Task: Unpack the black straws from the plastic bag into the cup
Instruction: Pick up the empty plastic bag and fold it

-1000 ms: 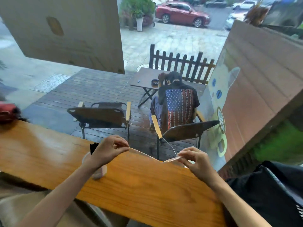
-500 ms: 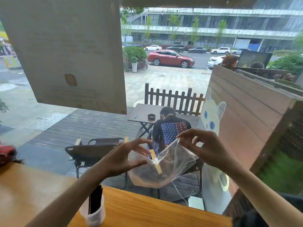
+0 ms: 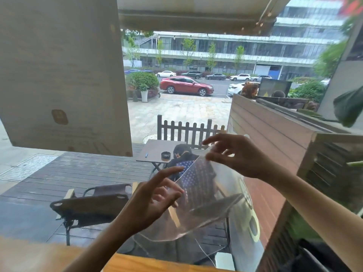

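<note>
Filling most of the view behind both hands, a large window is showing a wooden deck, and a pale board is hanging at the upper left of the glass, well above the left hand. Running along the bottom edge, below both forearms, a wooden tabletop is showing only as a narrow orange strip. Out on the deck, beyond the hands, a seated person in a star-and-stripe patterned top is facing away beside a small outdoor table, and a folding chair is standing to the left of the left hand. Farther off, a red car is parked by the street, high above the grip. Between the two hands, a clear plastic bag is being held up in the air above the tabletop, its film sagging in a curve downward from the right hand; the pictures are not showing straws inside it, and the cup is not showing at all. The right hand is pinching the bag's upper edge between thumb and fingertips, the grip clamped on the film. The left hand is sitting lower and to the left, at the bag's near edge, its fingers loosely spread and apart; whether any of them is touching the film cannot be told.
</note>
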